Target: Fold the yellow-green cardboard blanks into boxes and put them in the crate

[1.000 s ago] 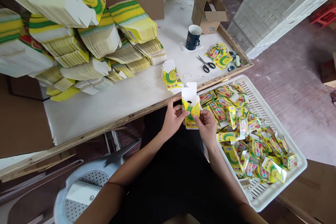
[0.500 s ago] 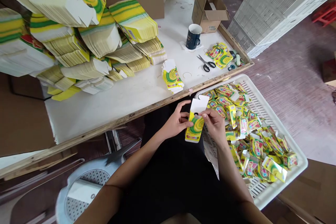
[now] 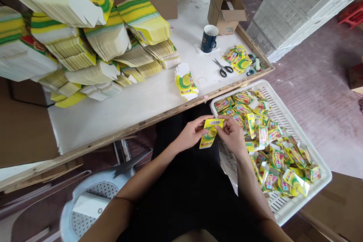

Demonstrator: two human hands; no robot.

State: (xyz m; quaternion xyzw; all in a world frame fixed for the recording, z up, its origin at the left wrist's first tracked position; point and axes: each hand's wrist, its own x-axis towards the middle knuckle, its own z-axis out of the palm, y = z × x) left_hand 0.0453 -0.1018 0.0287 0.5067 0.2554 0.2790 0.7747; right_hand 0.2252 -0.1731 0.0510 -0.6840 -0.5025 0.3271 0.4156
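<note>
Above my lap I hold a small yellow and green carton (image 3: 207,141) with a barcode strip across its upper part. My left hand (image 3: 189,135) grips its left side, thumb on the front and fingers behind the upper edge. On the right side my right hand (image 3: 231,135) pinches it, thumb pressing near the barcode strip. Just right of my right hand lies a white plastic crate (image 3: 317,160) with many small folded cartons (image 3: 263,136) in it. On the table (image 3: 136,107) ahead sits a short stack of flat cartons (image 3: 186,83).
Large bundles of flat cartons (image 3: 104,39) are piled at the table's left. A dark mug (image 3: 209,39), scissors (image 3: 223,69) and an open cardboard box (image 3: 227,13) stand or lie further right. Stacked white crates (image 3: 300,7) rise beyond the table; a grey stool (image 3: 93,196) is low left.
The carton's white flap, raised half a second ago, is folded over, and the barcode strip now faces up. My left fingers have closed in on the upper edge.
</note>
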